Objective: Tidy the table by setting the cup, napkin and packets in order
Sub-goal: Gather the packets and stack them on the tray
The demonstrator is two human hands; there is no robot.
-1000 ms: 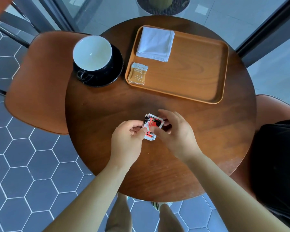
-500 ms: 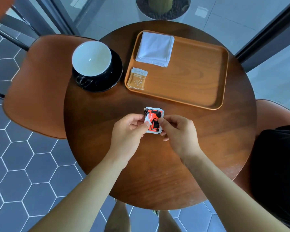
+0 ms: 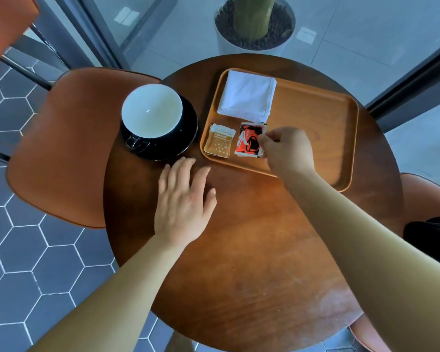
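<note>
Where napkin (image 3: pixel 247 95) lies, tray (image 3: pixel 315 128) holds packets (image 3: pixel 248 141).

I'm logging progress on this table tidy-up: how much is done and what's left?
Done: the napkin and tan packet lie on the tray. In hand: the right hand is setting the red packet beside the tan one, fingers on it. Left: the cup stands on its saucer, off the tray; the left hand is open near it.

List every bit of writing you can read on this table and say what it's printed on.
None can be read.
Tan packet: white lines of print at its top, too blurred to read.
Red packet: black and white graphics, no legible words.
Napkin, cup, tray: no text visible.
</note>
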